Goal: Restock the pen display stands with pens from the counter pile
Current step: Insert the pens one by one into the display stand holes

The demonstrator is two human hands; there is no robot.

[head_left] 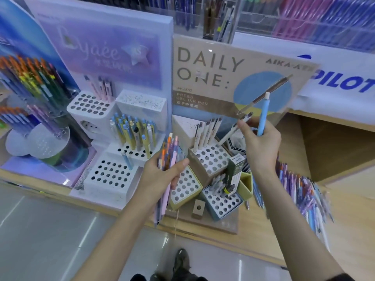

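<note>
Fingers [179, 166] of the left hand [160, 175] were curled round a pen bundle [169, 151]; a light blue pen [263, 114] and a white pen [229, 134] were gripped by the right hand [261, 145]. The pen pile [300, 191] on the worktop [349, 220] was blurred, partly hidden by the right forearm [284, 209].

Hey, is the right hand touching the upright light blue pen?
Touching. The head view shows the right hand with its fingers curled round the lower end of the light blue pen.
</note>
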